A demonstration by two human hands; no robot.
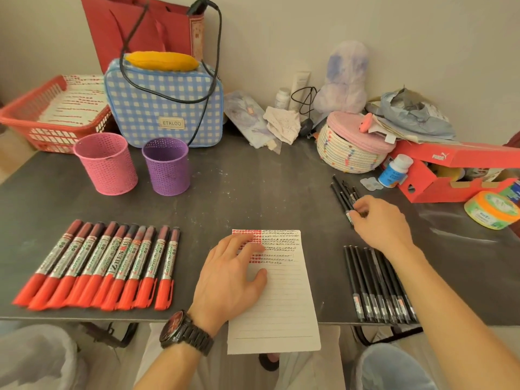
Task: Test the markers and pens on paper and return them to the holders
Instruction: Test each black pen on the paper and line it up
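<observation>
A lined sheet of paper (284, 299) lies at the table's front edge, its top rows filled with red and black test marks. My left hand (233, 271) rests flat on its left side, fingers spread. Several red-capped markers (98, 266) lie in a row at the front left. My right hand (377, 220) reaches to a small bunch of black pens (344, 194) at mid right, its fingertips pinching one pen's near end. Another row of black pens (377, 288) lies under my right forearm. A pink holder (105, 163) and a purple holder (166, 164) stand upright at the back left.
A blue gingham bag (166, 108) and a red basket (53, 114) stand behind the holders. At the back right are a woven lidded basket (351, 153), a red shoebox (455, 170), a small bottle (394, 170) and an orange-rimmed tub (491, 209).
</observation>
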